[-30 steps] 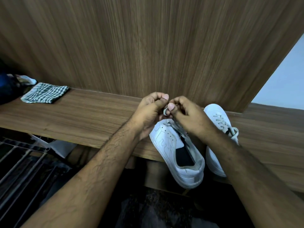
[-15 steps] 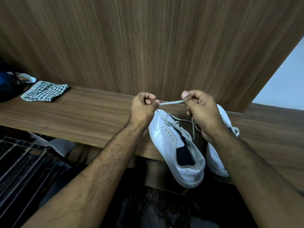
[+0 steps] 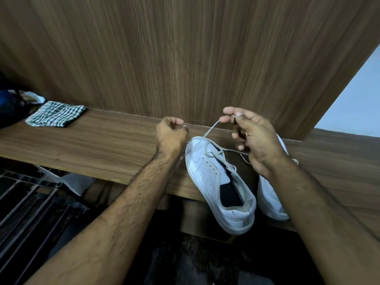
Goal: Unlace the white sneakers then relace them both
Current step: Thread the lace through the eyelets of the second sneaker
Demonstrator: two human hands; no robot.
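Sneaker (image 3: 216, 182) sits toe-away on the shelf (image 3: 92, 149), heel over the front edge; second sneaker (image 3: 271, 194) beside it, under your right wrist. Your right hand (image 3: 255, 138) pinches the lace (image 3: 209, 130), which runs up-right from the toe eyelets. Left hand (image 3: 170, 136) is clenched at the toe; contents unclear. Right hand leads the pull.

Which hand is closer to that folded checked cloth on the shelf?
Left. The left hand is right of the checked cloth, beside the sneaker's toe; the right hand is farther right.

Wood-grain wall panel (image 3: 185, 58) behind wooden shelf (image 3: 92, 145)
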